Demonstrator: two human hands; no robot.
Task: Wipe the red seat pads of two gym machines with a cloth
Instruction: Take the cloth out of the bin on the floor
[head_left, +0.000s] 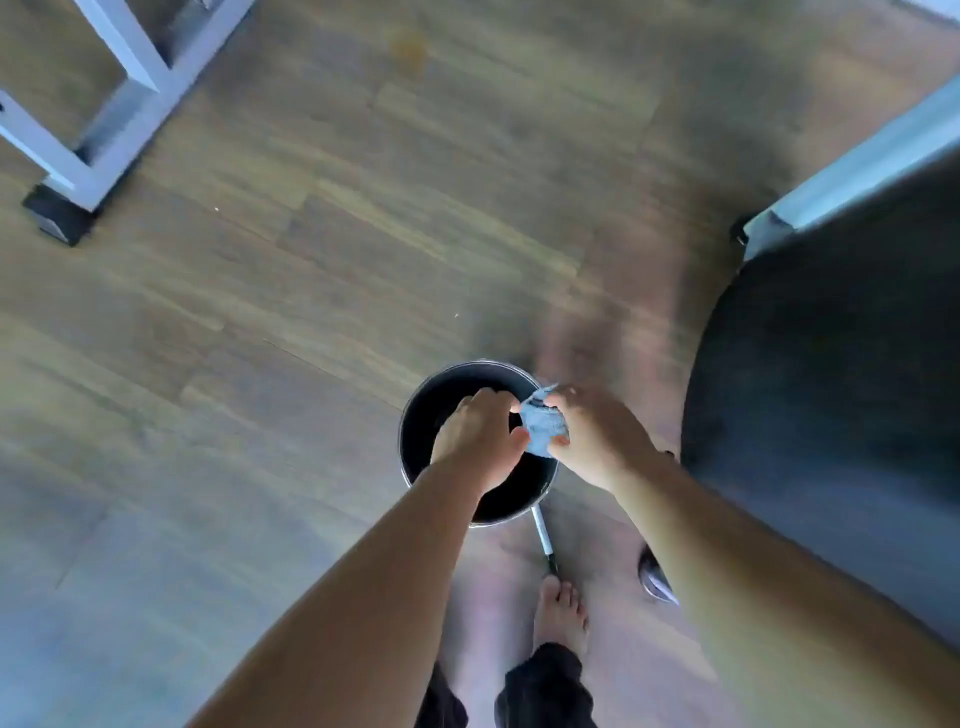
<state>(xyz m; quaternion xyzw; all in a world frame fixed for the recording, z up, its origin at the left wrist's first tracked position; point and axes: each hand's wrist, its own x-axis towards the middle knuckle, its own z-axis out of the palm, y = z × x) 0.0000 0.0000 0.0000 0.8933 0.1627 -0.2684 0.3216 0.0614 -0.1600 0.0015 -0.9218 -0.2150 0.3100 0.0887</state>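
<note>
A dark pan (415, 431) sits on wooden floor (311, 260) near a grey frame (119, 109).

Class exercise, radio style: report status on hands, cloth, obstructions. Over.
Right hand shut on bunched cloth, left hand pinching its edge. Both over black pan on floor. No red seat pads in view.

We see a small pale blue-grey cloth (543, 427), crumpled into a tight wad with one pointed corner sticking up at its top; it is bunched, not spread, and sits above the right rim of a round black metal pot (415, 415) on the wooden floor (260, 312)
</note>
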